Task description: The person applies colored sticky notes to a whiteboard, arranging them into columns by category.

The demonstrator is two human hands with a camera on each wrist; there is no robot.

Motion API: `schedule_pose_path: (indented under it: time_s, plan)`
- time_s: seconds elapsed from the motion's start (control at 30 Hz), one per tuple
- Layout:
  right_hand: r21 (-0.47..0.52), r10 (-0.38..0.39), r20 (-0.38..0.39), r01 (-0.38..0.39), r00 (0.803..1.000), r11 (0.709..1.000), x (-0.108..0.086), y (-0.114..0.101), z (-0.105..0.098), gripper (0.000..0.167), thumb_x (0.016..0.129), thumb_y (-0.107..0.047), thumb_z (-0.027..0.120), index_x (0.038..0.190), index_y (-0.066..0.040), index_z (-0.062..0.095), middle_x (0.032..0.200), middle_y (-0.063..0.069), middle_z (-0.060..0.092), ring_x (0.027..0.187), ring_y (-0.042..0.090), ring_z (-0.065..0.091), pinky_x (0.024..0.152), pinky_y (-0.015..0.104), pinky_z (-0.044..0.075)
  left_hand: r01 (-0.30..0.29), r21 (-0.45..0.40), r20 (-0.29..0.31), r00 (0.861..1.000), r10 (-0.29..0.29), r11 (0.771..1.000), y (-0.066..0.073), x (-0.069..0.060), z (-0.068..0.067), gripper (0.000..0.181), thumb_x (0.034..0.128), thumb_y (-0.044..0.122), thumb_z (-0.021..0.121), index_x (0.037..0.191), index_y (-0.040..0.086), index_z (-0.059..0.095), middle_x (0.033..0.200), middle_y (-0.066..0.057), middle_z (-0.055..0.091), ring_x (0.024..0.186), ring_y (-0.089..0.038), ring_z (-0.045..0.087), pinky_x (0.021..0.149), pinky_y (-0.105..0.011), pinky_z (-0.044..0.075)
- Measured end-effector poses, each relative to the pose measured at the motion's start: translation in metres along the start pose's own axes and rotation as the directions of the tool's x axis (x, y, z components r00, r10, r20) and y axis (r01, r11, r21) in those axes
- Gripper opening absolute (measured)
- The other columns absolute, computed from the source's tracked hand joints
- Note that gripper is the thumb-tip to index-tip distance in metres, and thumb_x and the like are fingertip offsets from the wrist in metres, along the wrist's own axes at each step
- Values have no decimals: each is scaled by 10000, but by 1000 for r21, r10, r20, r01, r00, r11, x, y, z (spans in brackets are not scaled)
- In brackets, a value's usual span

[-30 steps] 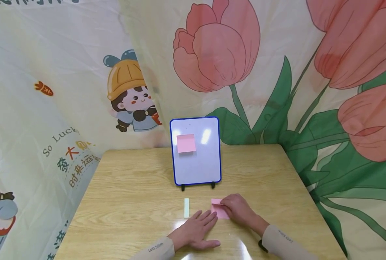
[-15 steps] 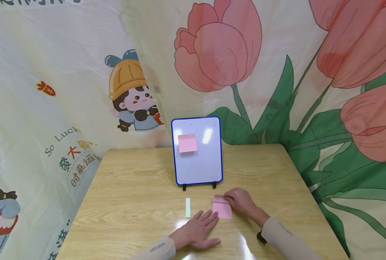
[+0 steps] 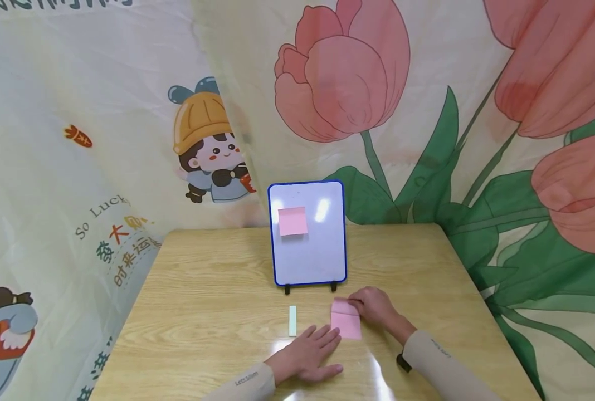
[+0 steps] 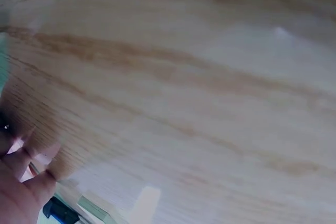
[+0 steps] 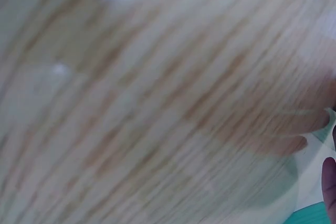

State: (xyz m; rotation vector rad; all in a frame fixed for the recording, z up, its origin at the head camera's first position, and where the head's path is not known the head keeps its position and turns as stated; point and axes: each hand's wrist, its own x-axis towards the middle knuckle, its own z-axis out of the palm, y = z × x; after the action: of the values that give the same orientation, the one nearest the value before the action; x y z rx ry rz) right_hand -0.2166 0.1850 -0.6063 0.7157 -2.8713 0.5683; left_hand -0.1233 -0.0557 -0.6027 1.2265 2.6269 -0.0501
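Observation:
A pink sticky note (image 3: 346, 327) lies on the wooden table, with a lifted or folded band along its far edge. My right hand (image 3: 375, 307) pinches that band near its far right corner. Flat on the table, my left hand (image 3: 311, 353) has its fingers spread, and the fingertips touch the note's near left edge. The left wrist view catches part of the left hand (image 4: 21, 190) at the lower left. Only a finger of the right hand (image 5: 329, 184) shows at the edge of the right wrist view.
A blue-framed whiteboard (image 3: 310, 256) stands on black feet behind the hands, bearing another pink sticky note (image 3: 292, 221). A narrow pale green strip (image 3: 292, 321) lies left of the note on the table (image 3: 217, 289). Printed cloth (image 3: 257, 167) hangs behind.
My right hand has moved slightly away from me, drawing the pinched band toward the note's far side, so more of the pink surface shows. The left hand stays in place.

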Motion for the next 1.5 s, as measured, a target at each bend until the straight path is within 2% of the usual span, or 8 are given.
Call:
schedule_pose_path:
  time_s: [0.17, 0.33, 0.6, 0.73, 0.9, 1.3, 1.5]
  plan:
    - [8, 24, 22, -24, 999, 1000, 2, 3, 0, 67, 841, -178, 775, 903, -176, 802, 841, -17, 770, 744, 136, 696, 691, 314, 575, 2, -2, 12, 1000, -2, 1000, 4, 1, -2, 833, 960, 720, 67, 1572, 195, 279, 1650, 42, 222, 1520, -175, 218, 1219, -412, 258]
    - [15, 36, 10, -36, 999, 999, 6, 5, -1, 67, 842, -158, 771, 900, -164, 804, 843, 2, 773, 760, 166, 711, 705, 348, 587, 10, -5, 8, 1000, -9, 1000, 5, 2, -5, 834, 958, 728, 102, 1571, 192, 283, 1648, 44, 229, 1520, -177, 221, 1220, -412, 256]
    - [42, 116, 9, -117, 993, 992, 8, 7, -8, 67, 840, -167, 781, 901, -164, 809, 838, 4, 771, 774, 177, 703, 715, 379, 584, 18, -16, -2, 1000, -18, 1000, 6, 5, -4, 877, 933, 768, 116, 1574, 191, 272, 1650, 47, 220, 1520, -181, 221, 1223, -415, 250]
    - [23, 108, -1, -108, 994, 994, 9, 8, -8, 76, 841, -197, 783, 905, -169, 812, 822, -10, 763, 737, 153, 655, 678, 363, 557, 20, -19, -4, 1000, -20, 1000, 6, 5, -5, 884, 928, 776, 143, 1572, 186, 280, 1649, 43, 227, 1517, -185, 229, 1221, -416, 256]
    - [36, 85, -21, -84, 996, 996, 9, 10, -9, 67, 855, -192, 772, 902, -165, 812, 835, -8, 766, 757, 169, 673, 687, 375, 560, 13, -11, -6, 1000, -13, 1000, 6, 5, -5, 894, 924, 782, 155, 1572, 177, 278, 1650, 35, 225, 1515, -189, 236, 1218, -415, 262]
    - [80, 132, -16, -130, 991, 988, 13, 17, -14, 74, 878, -195, 752, 922, -186, 810, 867, -4, 771, 804, 183, 691, 732, 399, 574, 25, -5, -16, 1000, -25, 1000, 5, 5, -2, 909, 914, 795, 155, 1577, 183, 264, 1653, 37, 216, 1521, -187, 220, 1221, -422, 254]
    - [92, 121, -45, -117, 992, 989, 9, 16, -15, 66, 863, -175, 761, 908, -170, 809, 862, 19, 773, 793, 213, 704, 722, 419, 578, 23, -15, 0, 1000, -23, 1000, 6, 0, -4, 906, 915, 793, 178, 1575, 179, 270, 1653, 31, 221, 1518, -193, 229, 1216, -431, 262]
